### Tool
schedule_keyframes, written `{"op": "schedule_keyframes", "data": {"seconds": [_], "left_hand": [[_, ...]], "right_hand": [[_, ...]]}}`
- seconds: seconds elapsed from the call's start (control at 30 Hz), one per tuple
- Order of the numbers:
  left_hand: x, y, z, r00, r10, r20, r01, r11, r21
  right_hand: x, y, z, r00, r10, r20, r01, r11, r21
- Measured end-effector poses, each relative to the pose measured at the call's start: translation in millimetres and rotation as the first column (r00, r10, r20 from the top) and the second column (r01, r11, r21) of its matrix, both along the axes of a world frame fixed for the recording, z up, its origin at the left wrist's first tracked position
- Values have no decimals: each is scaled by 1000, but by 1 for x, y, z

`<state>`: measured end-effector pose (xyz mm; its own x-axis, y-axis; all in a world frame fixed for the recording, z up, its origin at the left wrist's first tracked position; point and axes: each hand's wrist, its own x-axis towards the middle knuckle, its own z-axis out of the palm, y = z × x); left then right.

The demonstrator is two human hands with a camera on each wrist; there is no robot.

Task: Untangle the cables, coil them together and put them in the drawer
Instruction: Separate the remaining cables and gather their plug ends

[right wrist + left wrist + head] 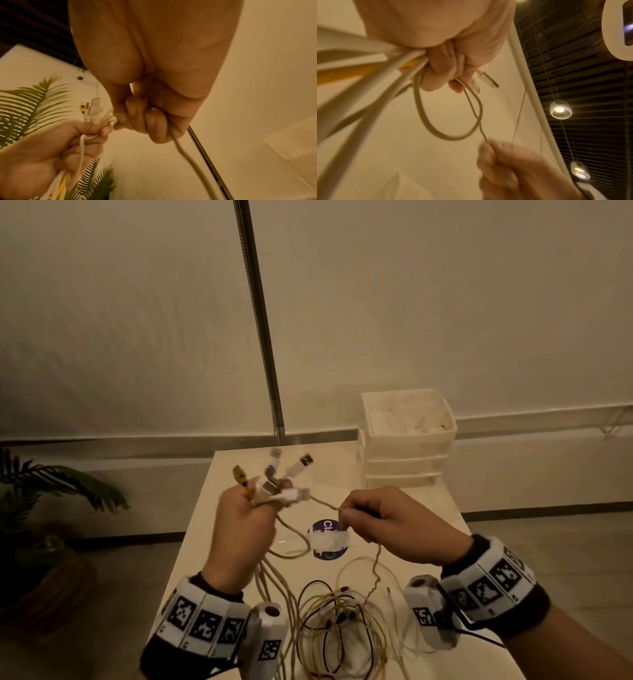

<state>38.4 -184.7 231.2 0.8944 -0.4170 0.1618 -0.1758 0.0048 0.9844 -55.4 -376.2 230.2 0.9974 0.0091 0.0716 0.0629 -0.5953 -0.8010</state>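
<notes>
The cables (329, 621) are a loose tangle of thin cords, mostly cream-white with some yellow and a few dark ones, lying in overlapping loops on the near part of the white worktop (205, 529) between the two wrists. Several run up off the worktop into the left hand (241, 523), held above it, whose fingers (440, 70) are curled tight round the gathered bundle. Out of the top of that fist fans a cluster of plug ends (274, 474): white connectors with metal tips and one yellow plug with dark markings. From the fist a cream cable (322, 501) makes a hanging loop and then crosses to the right hand (387, 525), which pinches it between thumb and curled fingers (137, 116); the cord drops from that hand back down to the tangle. The two hands are near each other but apart.

At the far right corner of the worktop stands a white plastic drawer unit (407, 463) with stacked drawers, all closed as far as can be seen; its open top tray (445, 436) holds pale objects too blurred to identify. A round purple sticker (329, 542) partly covered with white tape lies on the worktop under the hands.
</notes>
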Motion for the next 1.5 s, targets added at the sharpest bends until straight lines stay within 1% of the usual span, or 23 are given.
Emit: {"op": "schedule_keyframes", "data": {"seconds": [0.07,0.13,0.17,0.2,0.27,0.33,0.37,0.43,0.47,0.5,0.6,0.63,0.7,0.73,0.8,0.9,1.0,1.07,1.13,1.23,1.33,1.43,1.5], "left_hand": [[18,13,3,987,147,-65,-153,983,-100],[37,30,13,935,320,-152,-344,921,-182],[46,40,16,901,399,-174,-428,882,-197],[53,47,18,874,455,-171,-482,856,-188],[61,56,14,857,507,-88,-514,852,-99],[62,57,3,851,524,40,-524,851,14],[60,55,-1,853,513,95,-519,854,46],[53,49,-4,857,437,272,-486,862,145],[49,46,-3,854,369,368,-462,862,207],[45,41,-3,854,299,427,-429,868,250],[28,23,1,894,45,445,-198,932,304],[22,15,0,895,-60,442,-101,938,332],[11,-2,-5,878,-250,409,83,919,385],[8,-10,-9,867,-297,400,124,906,405],[6,-22,-15,873,-297,387,123,902,414],[8,-28,-17,890,-194,412,41,935,352],[13,-26,-6,903,-65,424,-50,965,256],[20,-22,1,896,49,441,-155,965,209],[29,-14,8,871,133,473,-239,956,172],[49,5,16,855,303,420,-371,924,88],[81,35,19,805,514,297,-535,845,-12],[89,56,25,767,598,233,-597,798,-84],[88,62,25,764,624,165,-612,781,-122]], "right_hand": [[0,-9,-8,999,-21,-31,23,999,44],[-1,-21,-20,997,-53,-60,57,996,67],[-2,-27,-24,995,-73,-70,78,994,70],[-2,-32,-28,993,-92,-77,97,993,72],[0,-37,-33,990,-116,-83,121,991,59],[4,-37,-32,987,-140,-73,141,990,10],[6,-36,-31,986,-154,-66,153,988,-13],[11,-34,-28,984,-172,-54,169,984,-46],[13,-32,-27,984,-171,-50,168,984,-56],[15,-31,-25,985,-165,-45,162,985,-59],[19,-24,-16,993,-120,-14,119,991,-62],[20,-21,-12,996,-93,-6,93,994,-62],[23,-14,-3,999,-37,0,37,997,-63],[24,-12,1,1000,-14,4,15,998,-68],[27,-9,9,999,18,29,-16,998,-65],[28,-9,16,999,20,48,-19,1000,-19],[27,-7,16,999,25,32,-26,999,31],[28,-7,13,999,8,40,-12,996,93],[29,-9,9,998,-11,67,3,994,110],[31,-14,4,997,-14,72,4,991,136],[31,-18,-4,998,-13,66,3,990,144],[29,-21,-11,997,-21,80,9,989,146],[30,-23,-15,997,-34,76,22,988,155]]}}
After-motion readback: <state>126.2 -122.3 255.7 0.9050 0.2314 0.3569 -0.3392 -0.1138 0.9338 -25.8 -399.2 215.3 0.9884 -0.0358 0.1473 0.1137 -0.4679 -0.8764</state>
